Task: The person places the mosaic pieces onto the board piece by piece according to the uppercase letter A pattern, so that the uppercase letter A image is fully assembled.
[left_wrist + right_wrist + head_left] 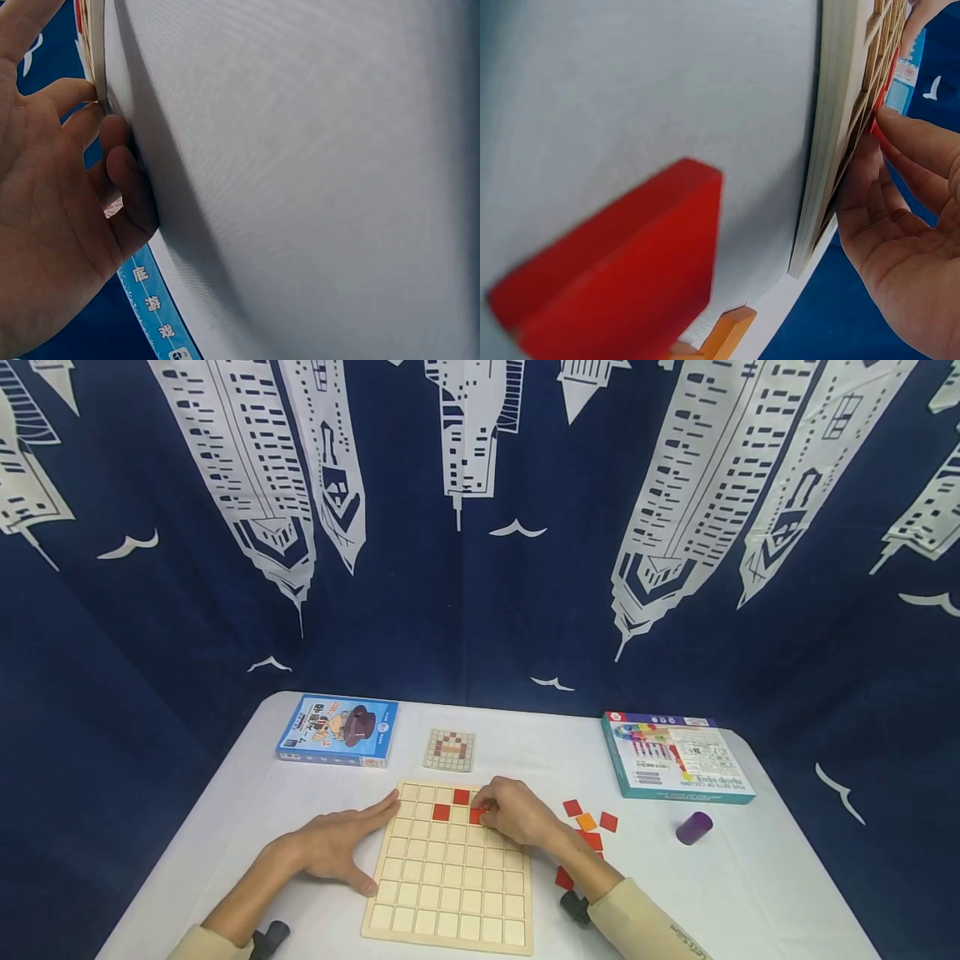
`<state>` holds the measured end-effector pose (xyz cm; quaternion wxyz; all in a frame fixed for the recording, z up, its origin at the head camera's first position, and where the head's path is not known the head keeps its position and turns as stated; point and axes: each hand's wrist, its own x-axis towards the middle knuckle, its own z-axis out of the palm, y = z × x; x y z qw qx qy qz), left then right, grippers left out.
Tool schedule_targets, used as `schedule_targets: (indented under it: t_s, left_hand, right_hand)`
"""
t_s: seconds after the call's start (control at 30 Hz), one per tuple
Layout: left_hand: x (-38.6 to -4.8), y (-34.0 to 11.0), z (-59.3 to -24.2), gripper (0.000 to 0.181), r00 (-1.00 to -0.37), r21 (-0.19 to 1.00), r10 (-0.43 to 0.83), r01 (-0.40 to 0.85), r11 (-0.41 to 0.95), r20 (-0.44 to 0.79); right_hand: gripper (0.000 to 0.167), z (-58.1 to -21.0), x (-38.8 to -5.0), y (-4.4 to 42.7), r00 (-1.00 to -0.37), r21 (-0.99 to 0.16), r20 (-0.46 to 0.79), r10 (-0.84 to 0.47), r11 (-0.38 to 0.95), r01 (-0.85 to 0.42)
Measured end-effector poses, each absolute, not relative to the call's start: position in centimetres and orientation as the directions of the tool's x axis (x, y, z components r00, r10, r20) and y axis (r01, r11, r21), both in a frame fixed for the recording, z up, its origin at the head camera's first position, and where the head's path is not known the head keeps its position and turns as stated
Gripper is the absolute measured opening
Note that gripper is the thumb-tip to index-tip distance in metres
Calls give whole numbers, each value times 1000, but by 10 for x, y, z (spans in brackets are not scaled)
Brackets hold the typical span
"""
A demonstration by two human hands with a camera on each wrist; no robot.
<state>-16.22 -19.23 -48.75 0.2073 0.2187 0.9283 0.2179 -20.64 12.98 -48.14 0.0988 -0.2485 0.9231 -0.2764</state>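
Observation:
A pale wooden grid board [452,900] lies on the white table. Two red square tiles sit in its upper cells, one in the top row [461,797] and one a row lower [441,812]. At the same lower row, to the right, my right hand [517,810] pinches another red tile [476,816] between thumb and fingers, down at the board's surface. In the right wrist view that hand [907,202] partly covers the tile. My left hand [333,843] rests along the board's left edge with fingers spread, thumb near the lower corner and fingertips near the top.
Right of the board lie several loose red tiles [592,841] and an orange tile [586,822], partly behind my forearm. A purple cylinder [693,828] is farther right. Behind are a blue box [337,731], a small pattern card [449,750] and a teal-edged box [678,758].

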Motion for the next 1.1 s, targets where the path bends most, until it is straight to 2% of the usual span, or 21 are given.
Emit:
schedule_targets:
  t_s: [0.37, 0.6, 0.9, 1.1]
  left_hand:
    - [-162, -193, -489, 130, -820, 491, 491, 311, 813, -293]
    - [-163, -193, -490, 129, -821, 490, 486, 304, 817, -299]
    - [-163, -193, -489, 129, -813, 487, 498, 317, 814, -302]
    - [-163, -193, -489, 128, -817, 487, 490, 308, 817, -305]
  right_hand:
    - [19, -477, -206, 133, -863, -565, -49, -504, 726, -392]
    - [20, -468, -204, 155, -881, -564, -24, -472, 734, -378]
    - [20, -464, -201, 208, -950, -582, -45, -310, 781, -227]
    - [24, -467, -203, 235, -970, -571, -104, -221, 811, -123]
